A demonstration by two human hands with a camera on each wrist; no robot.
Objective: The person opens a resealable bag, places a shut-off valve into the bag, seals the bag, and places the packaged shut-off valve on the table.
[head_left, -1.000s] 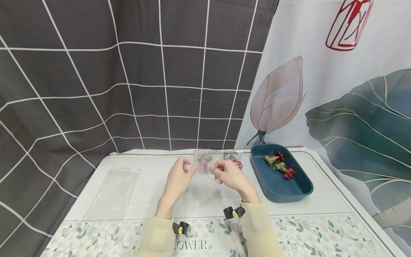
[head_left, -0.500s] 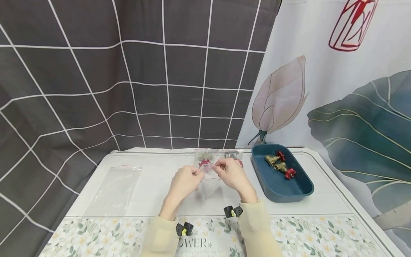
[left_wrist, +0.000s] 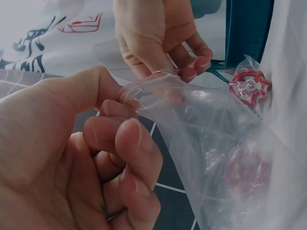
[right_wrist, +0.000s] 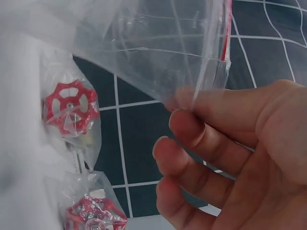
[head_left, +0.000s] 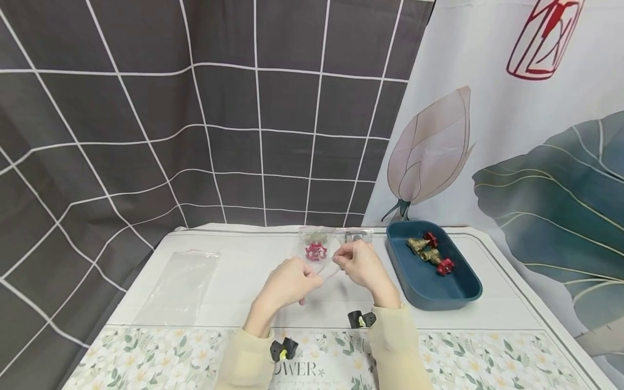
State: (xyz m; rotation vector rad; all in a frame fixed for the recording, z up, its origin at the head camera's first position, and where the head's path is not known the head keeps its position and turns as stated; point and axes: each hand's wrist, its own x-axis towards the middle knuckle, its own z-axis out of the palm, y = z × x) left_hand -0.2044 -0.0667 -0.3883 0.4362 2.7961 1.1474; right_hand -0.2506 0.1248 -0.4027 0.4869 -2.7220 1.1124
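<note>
Clear bag (right_wrist: 158, 57) moved nearer vs earlier, pinched in both hands (head_left: 290, 280) (head_left: 361, 265), tbl cloth (head_left: 161, 349) reading "OWER".

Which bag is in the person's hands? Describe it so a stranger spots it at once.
On the white table, look left of the blue tray to the left hand and right hand. Pinched between them is a clear bag with a red line along its edge. It alone is held; the other bag, at the table's left, lies flat.

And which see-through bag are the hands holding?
The pinched bag, between the left hand and right hand; neither holds the flat bag at far left or the two red-wheel bags at the back.
</note>
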